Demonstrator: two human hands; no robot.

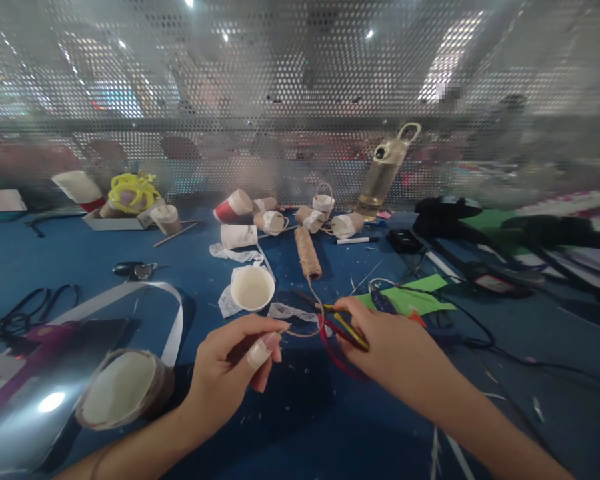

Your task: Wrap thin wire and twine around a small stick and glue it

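Head view: twine strand (304, 335) (one end) in left hand (227, 360).

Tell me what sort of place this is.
Probably a craft workspace: a twine spool and paper cups sit on the blue tabletop, and the right hand holds a yellow-handled tool.

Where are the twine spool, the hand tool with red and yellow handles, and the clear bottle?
Twine spool (307, 253): head view, middle of the wound body.
Hand tool (351, 331): head view, yellow part of the handles.
Clear bottle (379, 177): head view, middle of its body.
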